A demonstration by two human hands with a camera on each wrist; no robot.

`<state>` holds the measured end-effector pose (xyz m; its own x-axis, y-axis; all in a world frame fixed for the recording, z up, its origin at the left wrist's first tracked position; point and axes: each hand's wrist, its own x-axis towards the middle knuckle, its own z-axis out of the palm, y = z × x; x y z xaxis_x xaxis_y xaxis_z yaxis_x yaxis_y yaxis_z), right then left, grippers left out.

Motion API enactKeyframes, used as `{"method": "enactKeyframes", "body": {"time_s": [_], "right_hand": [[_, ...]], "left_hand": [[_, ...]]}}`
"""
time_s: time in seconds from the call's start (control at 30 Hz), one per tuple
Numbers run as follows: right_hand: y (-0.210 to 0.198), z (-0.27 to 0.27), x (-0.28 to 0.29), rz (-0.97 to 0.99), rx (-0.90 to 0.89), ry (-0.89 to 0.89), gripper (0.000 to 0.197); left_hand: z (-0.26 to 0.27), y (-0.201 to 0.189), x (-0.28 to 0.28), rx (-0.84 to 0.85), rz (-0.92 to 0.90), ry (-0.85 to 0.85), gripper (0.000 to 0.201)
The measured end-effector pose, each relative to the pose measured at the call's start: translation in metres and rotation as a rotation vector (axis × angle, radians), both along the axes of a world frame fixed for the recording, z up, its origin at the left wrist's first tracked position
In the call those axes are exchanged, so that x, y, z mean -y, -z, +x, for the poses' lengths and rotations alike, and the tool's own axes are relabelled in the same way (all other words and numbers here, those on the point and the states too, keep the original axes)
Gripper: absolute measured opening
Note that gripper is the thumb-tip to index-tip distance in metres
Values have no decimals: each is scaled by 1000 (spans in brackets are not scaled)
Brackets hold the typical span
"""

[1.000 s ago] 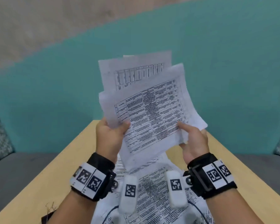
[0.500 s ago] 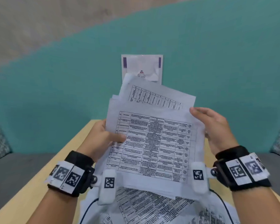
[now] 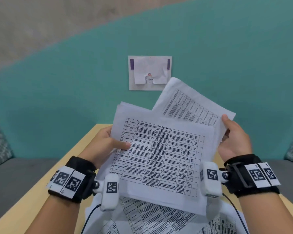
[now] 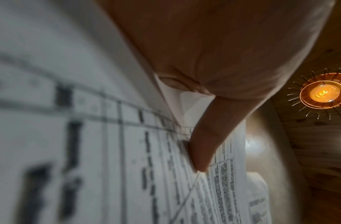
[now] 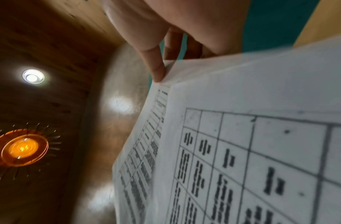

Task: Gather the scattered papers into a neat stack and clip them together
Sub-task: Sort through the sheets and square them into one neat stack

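A bundle of printed sheets (image 3: 161,157) with tables hangs above the wooden table (image 3: 78,156). My left hand (image 3: 107,144) grips its left edge, thumb on top, seen close in the left wrist view on the sheets (image 4: 127,151). One sheet (image 3: 191,105) sticks out askew at the upper right. My right hand (image 3: 233,141) pinches the right edge of that sheet (image 5: 242,136), thumb on top. More printed papers (image 3: 150,220) lie scattered on the table under the bundle. No clip is in view.
A teal wall (image 3: 57,98) rises behind the table, with a white notice (image 3: 150,73) stuck on it. Grey seat cushions (image 3: 15,174) flank the table on both sides. Black cables (image 3: 90,217) run from the wrist cameras across the papers.
The bundle came down from upright to nearly flat in front of me. My right hand moved from the lower edge to the upper right, and the back sheet swung out to the right.
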<state>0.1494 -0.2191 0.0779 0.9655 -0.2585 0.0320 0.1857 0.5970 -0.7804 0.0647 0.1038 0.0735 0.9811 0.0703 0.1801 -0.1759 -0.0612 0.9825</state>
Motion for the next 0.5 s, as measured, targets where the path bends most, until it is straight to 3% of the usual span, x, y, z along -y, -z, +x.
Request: {"method": "enactKeyframes", "body": {"time_s": [0.1, 0.2, 0.3, 0.4, 0.5], "right_hand": [[2, 2, 5, 76, -34, -38, 23], [5, 3, 5, -50, -40, -208, 36], [5, -1, -5, -196, -20, -362, 21], [7, 1, -15, -258, -7, -326, 16], [10, 4, -18, -273, -2, -183, 13]], "left_hand": [[-4, -3, -4, -7, -8, -52, 37], [-5, -6, -11, -13, -71, -87, 40], [-3, -6, -18, -27, -191, -130, 44], [-4, -8, -23, -8, -278, -194, 45], [-3, -8, -36, 25, -371, -321, 45]]}}
